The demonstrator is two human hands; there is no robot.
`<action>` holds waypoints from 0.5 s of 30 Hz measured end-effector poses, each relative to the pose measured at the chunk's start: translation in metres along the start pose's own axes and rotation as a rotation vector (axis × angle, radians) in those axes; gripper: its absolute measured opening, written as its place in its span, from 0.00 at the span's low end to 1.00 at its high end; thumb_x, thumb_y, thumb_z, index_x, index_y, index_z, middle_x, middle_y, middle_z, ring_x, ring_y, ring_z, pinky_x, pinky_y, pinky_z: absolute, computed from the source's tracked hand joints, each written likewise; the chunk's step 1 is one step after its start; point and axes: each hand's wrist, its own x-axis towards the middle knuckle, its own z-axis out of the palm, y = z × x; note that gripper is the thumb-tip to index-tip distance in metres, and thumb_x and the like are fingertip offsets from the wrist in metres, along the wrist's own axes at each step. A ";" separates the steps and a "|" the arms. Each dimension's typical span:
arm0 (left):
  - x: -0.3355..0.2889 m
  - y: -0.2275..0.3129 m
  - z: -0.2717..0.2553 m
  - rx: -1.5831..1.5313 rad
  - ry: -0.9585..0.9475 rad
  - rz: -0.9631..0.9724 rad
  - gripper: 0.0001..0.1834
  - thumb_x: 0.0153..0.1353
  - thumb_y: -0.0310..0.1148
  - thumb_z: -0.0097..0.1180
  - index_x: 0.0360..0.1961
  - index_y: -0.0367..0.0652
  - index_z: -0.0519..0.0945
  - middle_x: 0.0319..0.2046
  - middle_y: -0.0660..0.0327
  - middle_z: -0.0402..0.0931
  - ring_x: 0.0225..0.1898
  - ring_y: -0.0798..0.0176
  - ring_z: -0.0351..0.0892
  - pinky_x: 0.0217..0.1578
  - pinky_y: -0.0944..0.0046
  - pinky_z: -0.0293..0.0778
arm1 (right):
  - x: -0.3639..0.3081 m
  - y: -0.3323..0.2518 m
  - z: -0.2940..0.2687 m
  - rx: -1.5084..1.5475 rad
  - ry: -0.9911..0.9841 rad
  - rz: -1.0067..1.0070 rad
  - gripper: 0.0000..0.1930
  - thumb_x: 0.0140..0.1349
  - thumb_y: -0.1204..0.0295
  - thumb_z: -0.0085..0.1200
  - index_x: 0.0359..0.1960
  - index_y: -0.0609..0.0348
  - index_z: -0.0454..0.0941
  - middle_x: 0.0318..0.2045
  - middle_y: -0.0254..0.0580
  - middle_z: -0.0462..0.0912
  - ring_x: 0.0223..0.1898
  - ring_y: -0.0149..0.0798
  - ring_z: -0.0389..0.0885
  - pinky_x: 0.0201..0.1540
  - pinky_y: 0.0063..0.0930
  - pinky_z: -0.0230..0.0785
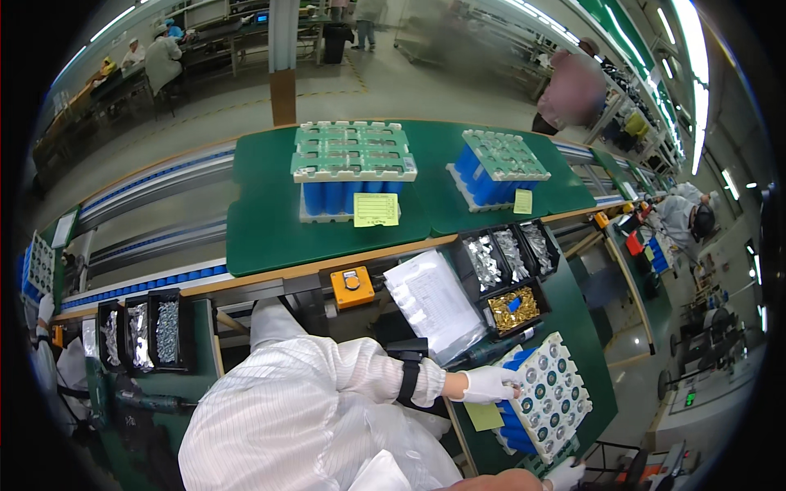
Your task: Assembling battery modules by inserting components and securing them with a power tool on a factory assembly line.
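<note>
A battery pack (544,397) of blue cylindrical cells in a white, round-holed holder lies on the green bench at the lower right. My left hand (489,385), in a white glove with bare fingertips, is closed at the left edge of its holder. A black band (409,372) wraps that forearm. My right hand (565,473), also gloved in white, is by the pack's near corner; its fingers are too cut off and small to read. A yellow-green note (484,416) sits beside the pack's blue side, below my left wrist.
Black bins of silvery metal pieces (513,254) and a bin of brass-coloured parts (513,309) stand beyond the pack. Papers (434,299) and an orange button box (352,286) are farther left. Two green-topped packs (354,151) (501,159) stand on the conveyor's green boards. Co-workers sit farther off.
</note>
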 end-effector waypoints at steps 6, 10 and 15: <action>0.003 0.005 0.001 -0.073 -0.047 -0.047 0.19 0.65 0.41 0.51 0.54 0.46 0.74 0.25 0.69 0.69 0.21 0.76 0.62 0.22 0.72 0.62 | -0.023 0.129 0.080 -0.236 -0.484 0.550 0.32 0.54 0.51 0.58 0.51 0.68 0.74 0.45 0.60 0.80 0.46 0.57 0.78 0.50 0.45 0.68; 0.000 0.007 -0.007 -0.034 0.010 -0.076 0.13 0.65 0.42 0.52 0.45 0.48 0.77 0.21 0.70 0.67 0.21 0.76 0.64 0.22 0.71 0.63 | -0.013 0.123 0.070 0.064 -0.551 0.754 0.27 0.53 0.58 0.60 0.43 0.75 0.75 0.38 0.60 0.82 0.37 0.52 0.81 0.42 0.38 0.71; 0.004 0.011 0.002 0.060 -0.039 0.001 0.13 0.65 0.42 0.52 0.43 0.46 0.78 0.23 0.67 0.71 0.22 0.73 0.68 0.24 0.69 0.67 | 0.020 0.182 0.003 0.141 -0.395 0.683 0.21 0.56 0.64 0.58 0.39 0.75 0.76 0.34 0.54 0.82 0.32 0.44 0.79 0.36 0.38 0.71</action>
